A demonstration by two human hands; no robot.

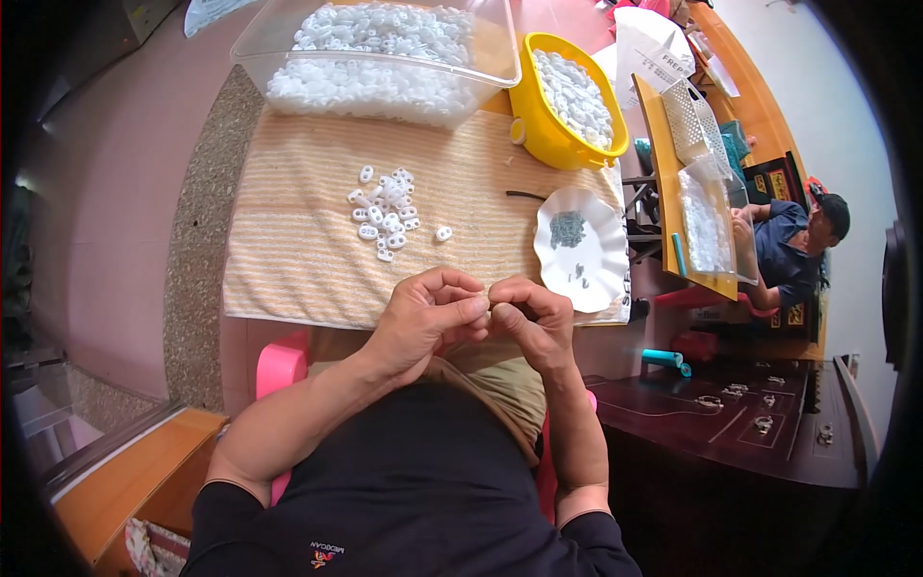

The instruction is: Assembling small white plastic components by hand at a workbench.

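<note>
At the near edge of the counter (288,255), the left hand (435,313) and the right hand (532,322) meet fingertip to fingertip. Each grip is pinched on a small piece (487,300) (mostly covered by the fingers, so its long axis cannot be told), which sits between the two thumbs, equally near to both. Straight ahead of the left knuckles lies a lone white piece (443,234), two-holed, its long axis running roughly left to right. By the counter's near right corner stands a scalloped white dish (602,252), nearer the right hand; a few loose dark bits (579,277) lie toward its near rim, a dark clump (567,229) behind. Farther in, ahead and leftward, a pile of white pieces (387,207) points every way. A yellow basin (540,139) stands at the far right corner, a clear bin (370,69) along the far edge.
</note>
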